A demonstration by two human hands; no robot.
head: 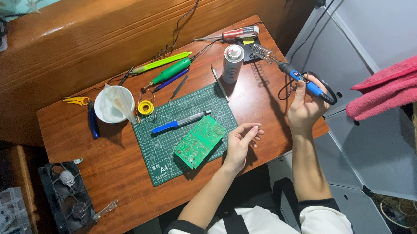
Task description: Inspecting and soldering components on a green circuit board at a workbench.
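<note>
My right hand point(304, 106) grips the blue handle of a soldering iron point(299, 78), whose tip end sits in the coiled wire stand point(261, 52) at the table's far right. My left hand point(240, 141) rests palm up and empty at the right edge of the green cutting mat point(170, 129), fingers loosely curled. A green circuit board point(199, 141) lies on the mat just left of that hand. A blue pen-shaped tool point(179, 122) lies above the board.
A spray can point(232, 63), a red-handled screwdriver point(229, 34), green tools point(168, 68), a solder spool point(145, 107), a white bowl point(113, 103) and blue pliers point(92, 119) crowd the far half of the wooden table point(115, 187). A black fan point(67, 197) sits at left. Pink cloth point(397, 86) hangs right.
</note>
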